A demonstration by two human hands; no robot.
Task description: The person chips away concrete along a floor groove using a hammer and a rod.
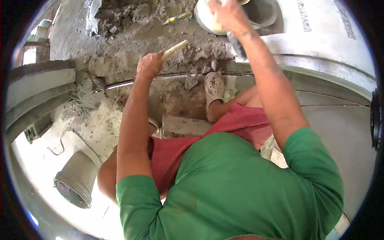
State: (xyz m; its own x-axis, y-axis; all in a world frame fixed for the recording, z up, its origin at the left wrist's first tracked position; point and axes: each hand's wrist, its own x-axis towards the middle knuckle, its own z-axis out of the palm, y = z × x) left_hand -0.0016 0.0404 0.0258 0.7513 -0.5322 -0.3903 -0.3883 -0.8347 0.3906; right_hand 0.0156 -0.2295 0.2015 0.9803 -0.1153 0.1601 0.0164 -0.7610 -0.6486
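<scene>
My left hand is closed around a pale wooden stick, which points up and to the right over rough, dug-up mortar. At the top, my right hand is slightly smeared by motion and its fingers look curled. It is over the rim of a whitish bucket. A dark grey object sticks out below the heel of that hand; its kind is blurred. A yellow-handled tool lies on the wet mortar between the hands, touched by neither.
A white moulded ledge runs along the right, and curved steps stand at the left. A grey bucket lies tipped at lower left near a cable. A concrete block and my clog-shod foot are below the trench.
</scene>
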